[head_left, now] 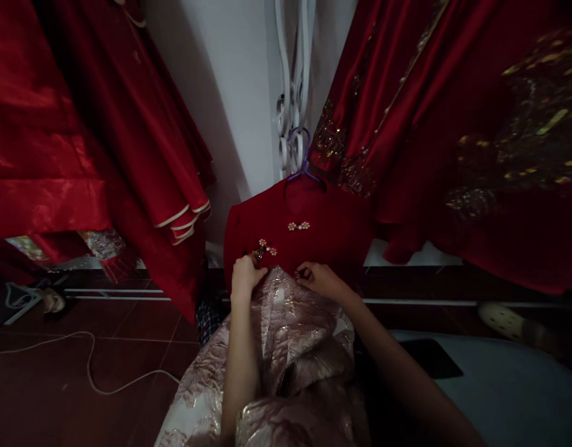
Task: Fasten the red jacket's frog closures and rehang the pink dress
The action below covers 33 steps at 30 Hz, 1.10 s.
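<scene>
A red top [330, 217] with beaded frog fasteners [299, 226] hangs from a purple hanger [305, 162]. In front of it is a pink and gold brocade garment [290, 329], its upper edge peaked in the middle. My left hand [246, 278] is closed on the left side of that edge, just under a second beaded fastener [267, 248]. At the edge's right side, my right hand [321, 280] pinches with thumb and fingers. A small dark bit shows at its fingertips, too unclear to name. The lower brocade lies bunched toward me.
Red garments [165, 124] hang at the left, and red garments with gold sequins [537, 136] at the right. White scrolled metalwork [293, 81] stands behind the hanger. A pale cable [93, 366] crosses the tiled floor; a clog [500, 320] sits right, near a dark flat object [430, 358].
</scene>
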Available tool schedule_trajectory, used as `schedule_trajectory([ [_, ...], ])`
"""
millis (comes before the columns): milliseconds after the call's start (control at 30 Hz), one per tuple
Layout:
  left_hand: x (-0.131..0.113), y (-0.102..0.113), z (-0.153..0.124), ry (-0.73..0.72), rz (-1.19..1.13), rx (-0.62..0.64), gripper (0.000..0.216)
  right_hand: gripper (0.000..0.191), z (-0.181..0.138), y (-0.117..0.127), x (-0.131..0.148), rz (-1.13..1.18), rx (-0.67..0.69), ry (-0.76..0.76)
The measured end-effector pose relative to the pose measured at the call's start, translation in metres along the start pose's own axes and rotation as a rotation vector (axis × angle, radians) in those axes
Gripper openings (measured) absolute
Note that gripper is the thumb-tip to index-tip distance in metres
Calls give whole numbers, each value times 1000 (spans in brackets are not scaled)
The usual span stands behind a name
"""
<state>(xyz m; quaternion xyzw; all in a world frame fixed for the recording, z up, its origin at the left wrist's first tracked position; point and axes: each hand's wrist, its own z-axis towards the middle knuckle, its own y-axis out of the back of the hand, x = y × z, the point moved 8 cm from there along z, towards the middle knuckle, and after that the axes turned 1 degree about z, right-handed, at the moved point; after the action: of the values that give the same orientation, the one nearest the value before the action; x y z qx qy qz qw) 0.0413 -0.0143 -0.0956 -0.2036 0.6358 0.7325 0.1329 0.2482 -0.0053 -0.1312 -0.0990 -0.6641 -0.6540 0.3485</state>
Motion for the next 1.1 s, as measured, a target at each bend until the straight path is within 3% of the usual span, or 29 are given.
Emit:
schedule_trajectory([
  [67, -3, 20, -8, 68, -7, -121, 21, 24, 0, -3, 3, 14, -12, 35],
  [133, -10, 20, -13, 73, -112, -54, 21, 20, -1, -1, 5, 41, -32, 64],
  [267, -33, -31, -25, -34, -522, 493, 32, 16, 0, 0, 1, 103, -17, 44],
  [333, -39, -50, -29, -75, -641, 647, 41, 15, 1, 1, -6, 156, -1, 14],
  [500, -33, -56, -18, -155, -561, 570, 39, 17, 1, 12, -14, 328, 56, -39],
  [633, -31, -50, -13, -208, -485, 507, 32, 27, -8, 20, 16, 489, 183, 22],
  [733, -30, -50, -12, -176, -587, 506, 33, 30, -13, 22, 38, 519, 219, 68],
  [900, -29, -53, -13, -84, -810, 560, 37, 26, -12, 19, 41, 433, 137, 82],
  [1100, -36, -57, -18, -113, -834, 665, 24, 20, -12, 15, 44, 368, 74, 94],
])
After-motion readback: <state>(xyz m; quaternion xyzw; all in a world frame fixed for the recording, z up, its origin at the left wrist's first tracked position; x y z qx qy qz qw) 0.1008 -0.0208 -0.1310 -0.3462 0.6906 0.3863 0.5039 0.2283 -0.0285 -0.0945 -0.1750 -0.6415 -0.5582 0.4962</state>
